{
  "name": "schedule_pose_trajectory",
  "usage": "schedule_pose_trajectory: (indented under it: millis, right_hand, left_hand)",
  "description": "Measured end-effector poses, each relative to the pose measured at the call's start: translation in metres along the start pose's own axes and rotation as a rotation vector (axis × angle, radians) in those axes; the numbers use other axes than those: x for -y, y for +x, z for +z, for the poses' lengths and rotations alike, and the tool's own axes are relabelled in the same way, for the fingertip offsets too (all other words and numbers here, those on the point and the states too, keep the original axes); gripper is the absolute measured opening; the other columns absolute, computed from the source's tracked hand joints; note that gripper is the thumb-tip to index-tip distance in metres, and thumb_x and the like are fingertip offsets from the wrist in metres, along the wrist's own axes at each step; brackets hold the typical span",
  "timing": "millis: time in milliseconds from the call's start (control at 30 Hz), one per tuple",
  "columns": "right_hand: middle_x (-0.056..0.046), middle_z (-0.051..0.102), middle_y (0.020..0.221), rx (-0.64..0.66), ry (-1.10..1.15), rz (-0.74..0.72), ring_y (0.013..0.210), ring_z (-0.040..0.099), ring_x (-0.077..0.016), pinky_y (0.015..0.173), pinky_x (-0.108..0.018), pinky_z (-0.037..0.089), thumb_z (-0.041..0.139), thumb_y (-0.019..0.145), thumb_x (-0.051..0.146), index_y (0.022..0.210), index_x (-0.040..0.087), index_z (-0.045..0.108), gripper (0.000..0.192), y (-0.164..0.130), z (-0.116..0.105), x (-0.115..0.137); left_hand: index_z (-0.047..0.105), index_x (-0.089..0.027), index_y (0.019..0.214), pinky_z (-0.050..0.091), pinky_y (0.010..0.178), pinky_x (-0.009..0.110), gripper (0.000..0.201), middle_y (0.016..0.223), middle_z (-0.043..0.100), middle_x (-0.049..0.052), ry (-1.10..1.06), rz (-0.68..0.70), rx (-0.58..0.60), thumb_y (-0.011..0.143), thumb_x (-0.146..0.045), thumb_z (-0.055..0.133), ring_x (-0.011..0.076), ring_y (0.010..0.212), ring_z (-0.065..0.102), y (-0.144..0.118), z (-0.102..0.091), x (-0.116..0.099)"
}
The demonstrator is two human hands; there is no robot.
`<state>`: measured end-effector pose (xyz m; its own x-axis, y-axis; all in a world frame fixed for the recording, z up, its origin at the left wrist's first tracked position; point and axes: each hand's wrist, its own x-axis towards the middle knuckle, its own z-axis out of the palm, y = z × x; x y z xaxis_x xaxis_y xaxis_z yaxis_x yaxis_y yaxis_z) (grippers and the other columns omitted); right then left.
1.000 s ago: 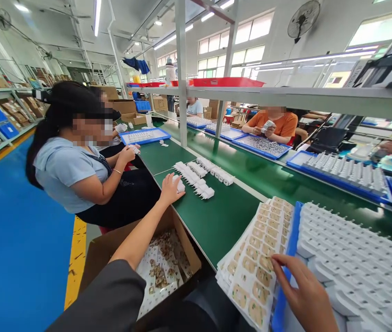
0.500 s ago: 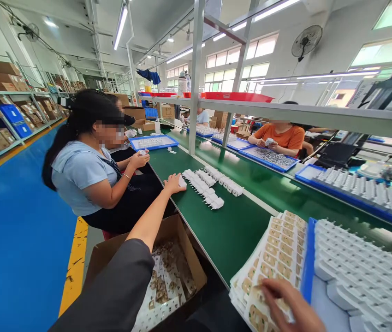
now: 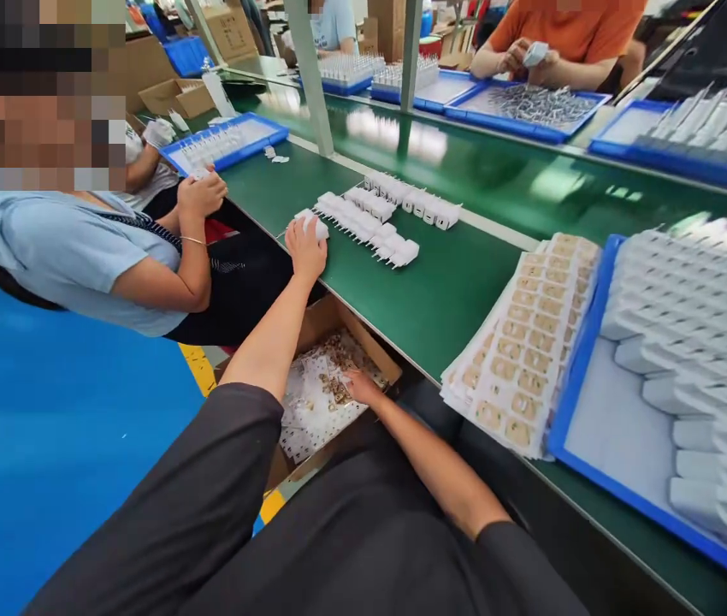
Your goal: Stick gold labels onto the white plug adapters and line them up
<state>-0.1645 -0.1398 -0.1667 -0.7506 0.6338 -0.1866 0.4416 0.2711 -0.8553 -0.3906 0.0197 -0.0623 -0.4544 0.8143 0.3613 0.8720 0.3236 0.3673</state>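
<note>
At the near edge of the green bench, my left hand is closed around a white plug-like block. Just beyond it, rows of similar white plug blocks with thin pins lie on the bench. My right hand reaches down over an open cardboard box, its fingers drawn together; what they hold, if anything, is too small to make out. Inside the box are white backing sheets and small brown scraps. A stack of sticker sheets with tan labels lies on the bench at right.
A blue-rimmed tray full of white blocks stands at the right. On my left sits a co-worker, near another blue tray. Across the bench, a person in orange works behind more trays. A metal post rises from the bench.
My right hand has left the sticker sheets and moved left and down to the cardboard box. My left hand stays near the plug blocks. The view has tilted downward.
</note>
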Motion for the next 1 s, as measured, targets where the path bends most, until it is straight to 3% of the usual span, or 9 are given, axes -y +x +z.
schedule_pose_trajectory:
  millis: [133, 200, 267, 367, 433, 467, 533, 667, 1000]
  right_hand:
    - [-0.007, 0.075, 0.111, 0.102, 0.011, -0.060, 0.099, 0.071, -0.0195, 0.093, -0.038, 0.058, 0.064, 0.096, 0.018, 0.107, 0.018, 0.073, 0.014, -0.040, -0.022, 0.018]
    - [-0.004, 0.078, 0.110, 0.121, 0.027, -0.128, 0.101, 0.072, -0.0176, 0.096, -0.030, 0.055, 0.062, 0.093, 0.010, 0.107, 0.020, 0.075, 0.021, -0.082, -0.045, 0.036]
    - [-0.003, 0.077, 0.116, 0.094, 0.040, -0.212, 0.109, 0.070, -0.0165, 0.099, -0.027, 0.053, 0.058, 0.097, 0.016, 0.119, 0.023, 0.072, 0.026, -0.131, -0.073, 0.054]
    - [-0.005, 0.077, 0.111, -0.229, -0.022, -0.412, 0.101, 0.071, -0.0151, 0.089, -0.026, 0.055, 0.054, 0.100, 0.017, 0.125, 0.021, 0.067, 0.028, -0.203, -0.115, 0.073]
    - [-0.004, 0.077, 0.102, -0.610, -0.243, -0.293, 0.093, 0.069, -0.0173, 0.084, -0.031, 0.052, 0.057, 0.099, 0.013, 0.120, 0.023, 0.068, 0.026, -0.235, -0.135, 0.072]
    - [-0.005, 0.076, 0.099, -0.765, -0.397, -0.186, 0.091, 0.067, -0.0197, 0.083, -0.034, 0.050, 0.059, 0.098, 0.014, 0.117, 0.022, 0.069, 0.023, -0.245, -0.142, 0.068]
    - [-0.008, 0.075, 0.098, -0.929, -0.684, 0.017, 0.092, 0.064, -0.0245, 0.083, -0.040, 0.045, 0.062, 0.098, 0.020, 0.113, 0.021, 0.071, 0.018, -0.254, -0.147, 0.057]
    - [-0.010, 0.073, 0.104, -0.887, -0.857, 0.149, 0.099, 0.060, -0.0272, 0.087, -0.042, 0.040, 0.063, 0.099, 0.031, 0.116, 0.020, 0.070, 0.022, -0.248, -0.139, 0.039]
    - [-0.007, 0.074, 0.098, -0.966, -0.727, 0.083, 0.095, 0.061, -0.0241, 0.086, -0.039, 0.041, 0.064, 0.098, 0.024, 0.108, 0.021, 0.071, 0.012, -0.241, -0.127, 0.032]
  left_hand:
    - [0.036, -0.007, 0.148, 0.005, 0.126, 0.060, 0.054, 0.161, 0.029, 0.015, -0.082, 0.036, -0.038, 0.099, -0.021, 0.054, 0.0303, 0.151, 0.013, -0.003, -0.012, -0.004]
    - [0.035, -0.005, 0.148, 0.004, 0.125, 0.064, 0.058, 0.161, 0.028, 0.018, -0.139, 0.075, -0.056, 0.097, -0.019, 0.057, 0.0329, 0.151, 0.011, -0.012, -0.016, -0.010]
    - [0.034, -0.001, 0.147, 0.008, 0.124, 0.066, 0.063, 0.159, 0.030, 0.022, -0.200, 0.129, -0.053, 0.092, -0.016, 0.061, 0.0351, 0.150, 0.015, -0.031, -0.020, -0.024]
    - [0.049, -0.010, 0.140, 0.025, 0.126, 0.054, 0.052, 0.149, 0.049, 0.015, -0.302, 0.321, 0.045, 0.092, -0.023, 0.062, 0.0275, 0.143, 0.037, -0.083, -0.026, -0.060]
    - [0.056, -0.023, 0.135, 0.035, 0.123, 0.045, 0.044, 0.144, 0.058, 0.005, -0.383, 0.489, 0.152, 0.093, -0.033, 0.063, 0.0229, 0.139, 0.047, -0.126, -0.033, -0.094]
    - [0.058, -0.024, 0.135, 0.036, 0.122, 0.048, 0.040, 0.144, 0.059, 0.007, -0.479, 0.611, 0.234, 0.096, -0.034, 0.059, 0.0247, 0.140, 0.048, -0.147, -0.037, -0.112]
    - [0.063, -0.027, 0.132, 0.037, 0.122, 0.048, 0.035, 0.142, 0.062, 0.007, -0.630, 0.863, 0.435, 0.099, -0.033, 0.054, 0.0259, 0.143, 0.047, -0.179, -0.044, -0.146]
    - [0.062, -0.033, 0.137, 0.026, 0.127, 0.052, 0.039, 0.154, 0.054, 0.006, -0.679, 1.172, 0.743, 0.098, -0.035, 0.060, 0.0282, 0.149, 0.042, -0.209, -0.044, -0.186]
    - [0.049, -0.037, 0.149, 0.017, 0.129, 0.050, 0.048, 0.164, 0.038, 0.003, -0.530, 1.169, 0.858, 0.102, -0.043, 0.053, 0.0255, 0.156, 0.029, -0.216, -0.042, -0.179]
